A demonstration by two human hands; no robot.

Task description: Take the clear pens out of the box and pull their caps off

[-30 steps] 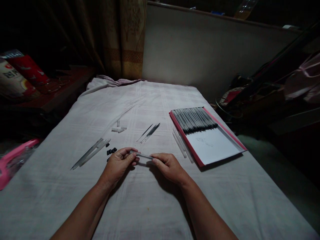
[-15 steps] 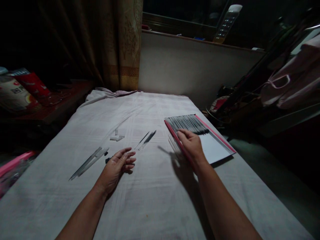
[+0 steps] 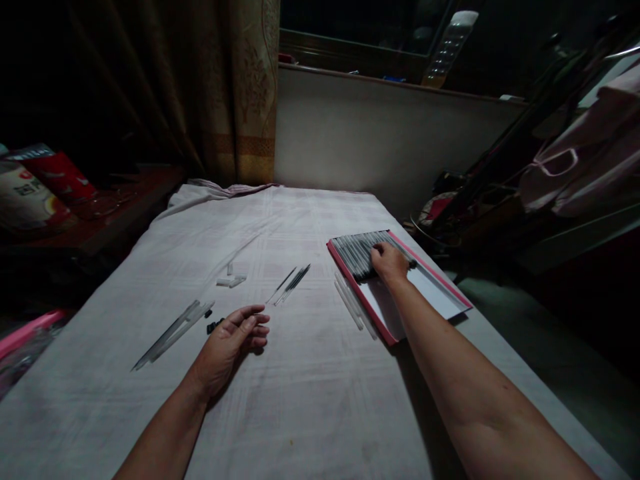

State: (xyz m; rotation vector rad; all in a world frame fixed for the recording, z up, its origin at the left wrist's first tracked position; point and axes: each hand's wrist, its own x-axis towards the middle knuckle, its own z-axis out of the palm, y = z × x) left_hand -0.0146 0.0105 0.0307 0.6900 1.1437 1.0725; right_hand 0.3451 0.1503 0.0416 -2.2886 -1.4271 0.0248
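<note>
My right hand (image 3: 390, 263) is over a row of clear-barrelled pens (image 3: 353, 250) lying side by side in a shallow pink-edged box (image 3: 363, 305). Its fingers are curled together at the pens; whatever is between them is hidden. On the cloth rests my left hand (image 3: 237, 343), palm turned inward, fingers loosely apart, holding nothing. Just beside it are small black caps (image 3: 214, 325). Beyond its fingertips lie several thin dark pen refills (image 3: 297, 280). Clear empty tubes (image 3: 349, 300) lie along the box's left side.
A white checked cloth (image 3: 320, 400) covers the table. To the left are more long clear tubes (image 3: 173, 333) and short whitish pieces (image 3: 231, 281). A side table with bags (image 3: 37, 200) stands at far left; a bottle (image 3: 450, 50) leans on the window sill.
My right hand has moved away from me and slightly right, from the box's left edge to over the pen row. My left hand has stayed nearly still.
</note>
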